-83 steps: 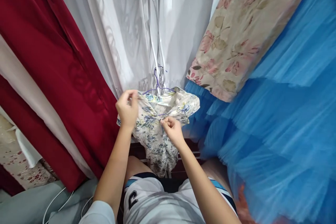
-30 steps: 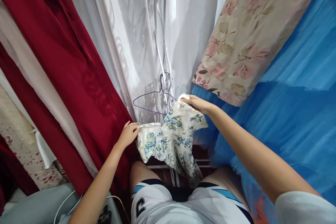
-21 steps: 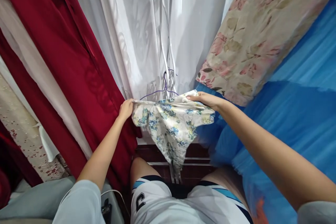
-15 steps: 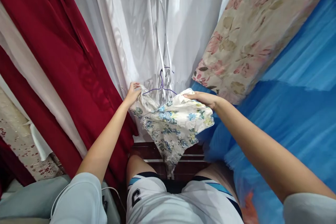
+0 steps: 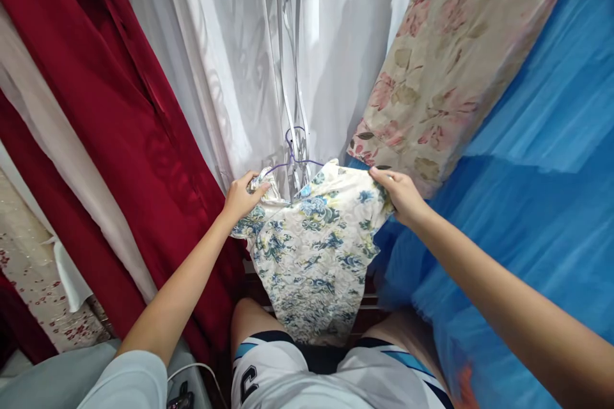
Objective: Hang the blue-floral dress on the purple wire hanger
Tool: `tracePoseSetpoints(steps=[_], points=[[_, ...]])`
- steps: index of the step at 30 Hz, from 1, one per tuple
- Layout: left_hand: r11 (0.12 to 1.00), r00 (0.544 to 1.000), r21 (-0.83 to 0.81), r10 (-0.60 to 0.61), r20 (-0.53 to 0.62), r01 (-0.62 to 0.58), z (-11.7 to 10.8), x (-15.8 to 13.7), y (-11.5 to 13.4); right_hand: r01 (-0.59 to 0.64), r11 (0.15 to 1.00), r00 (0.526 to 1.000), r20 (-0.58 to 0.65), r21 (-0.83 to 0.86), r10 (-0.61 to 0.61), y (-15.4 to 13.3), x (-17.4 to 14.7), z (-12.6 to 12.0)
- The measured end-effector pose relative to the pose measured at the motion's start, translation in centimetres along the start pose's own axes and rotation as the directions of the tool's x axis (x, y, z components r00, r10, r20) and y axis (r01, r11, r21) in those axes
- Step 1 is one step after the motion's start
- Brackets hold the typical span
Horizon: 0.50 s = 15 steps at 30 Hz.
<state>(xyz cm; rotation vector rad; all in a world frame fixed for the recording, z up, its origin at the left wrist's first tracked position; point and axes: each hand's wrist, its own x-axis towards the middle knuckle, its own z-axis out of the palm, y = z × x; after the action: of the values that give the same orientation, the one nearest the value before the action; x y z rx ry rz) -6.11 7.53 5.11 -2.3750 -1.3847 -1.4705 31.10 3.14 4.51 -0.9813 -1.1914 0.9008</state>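
Observation:
A white blouse with a blue and yellow floral print (image 5: 314,255) hangs spread out in front of my knees. Inside its neckline sits a thin purple hanger (image 5: 291,156), its hook upward against white straps. My left hand (image 5: 244,197) is closed on bunched fabric at the left shoulder of the blouse. At the right shoulder, near the sleeve, my right hand (image 5: 399,193) pinches the cloth between thumb and fingers. The hanger's ends run under the fabric, so their tips are hidden.
Dark red drapes (image 5: 158,160) hang at the left, white curtains (image 5: 336,45) behind. A pink-flowered cream cloth (image 5: 432,77) and blue tulle (image 5: 518,223) hang at the right. White hanging straps (image 5: 283,64) come down the middle. A white cable (image 5: 196,365) lies at the lower left.
The blouse has gone from folded and slanted to spread wide, its front now facing me. My right hand has shifted outward to the sleeve side; my left hand has moved slightly lower.

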Motion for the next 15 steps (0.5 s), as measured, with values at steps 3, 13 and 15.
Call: tracePoseSetpoints(steps=[3, 13, 15], points=[[0.994, 0.995, 0.06, -0.094, -0.043, 0.096, 0.9, 1.6, -0.1, 0.04, 0.999, 0.999, 0.009, -0.034, -0.039, -3.1, 0.5, 2.9], [0.658, 0.926, -0.697, -0.377, 0.022, 0.284, 4.1, -0.9, -0.8, 0.562, 0.792, 0.598, 0.779, -0.238, -0.19, -3.5, -9.6, 8.0], [0.454, 0.934, -0.84, -0.321, 0.158, 0.298, 3.9, -1.5, 2.0, 0.689, 0.642, 0.617, 0.737, -0.337, -0.276, -1.7, -8.8, 8.0]])
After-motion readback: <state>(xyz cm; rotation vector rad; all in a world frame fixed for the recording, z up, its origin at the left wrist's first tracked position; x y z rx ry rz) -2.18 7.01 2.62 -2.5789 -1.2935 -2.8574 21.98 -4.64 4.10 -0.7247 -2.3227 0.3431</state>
